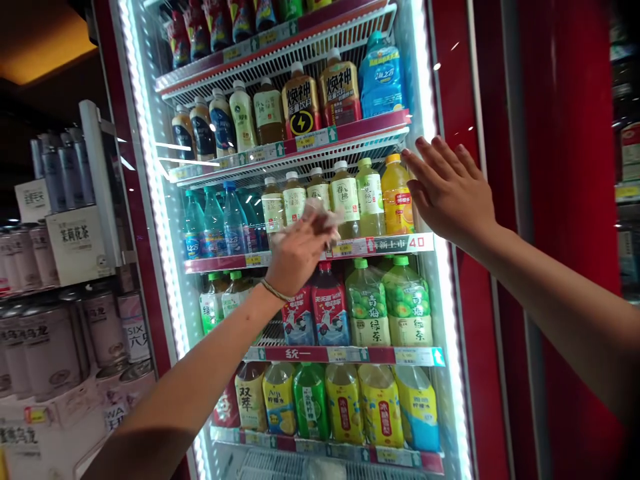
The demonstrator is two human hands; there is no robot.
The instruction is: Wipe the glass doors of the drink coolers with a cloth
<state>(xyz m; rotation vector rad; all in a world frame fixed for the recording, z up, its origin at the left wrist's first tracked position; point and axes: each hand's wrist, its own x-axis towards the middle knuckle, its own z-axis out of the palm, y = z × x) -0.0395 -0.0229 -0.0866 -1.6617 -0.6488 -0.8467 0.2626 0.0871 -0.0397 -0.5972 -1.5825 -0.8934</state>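
Observation:
My left hand [297,257], with a thin band round the wrist, reaches up in front of the lit drinks cooler. Its fingers close on a pale crumpled cloth or tissue [325,223], blurred by motion, which overlaps the view of the middle-shelf bottles. To the right, my right hand [450,190] is raised with its fingers stretched out and holds nothing. It appears to lie flat at the glass near the cooler's right edge, beside an orange juice bottle [397,197]. Behind the hands, a shelf edge [350,248] carries price labels.
Bottles fill several cooler shelves, among them green tea bottles [367,303] and yellow bottles [380,407]. A bright light strip [453,333] runs down the right side, next to a red panel [565,167]. At left stands a display of cans [47,353] with a white sign [80,243].

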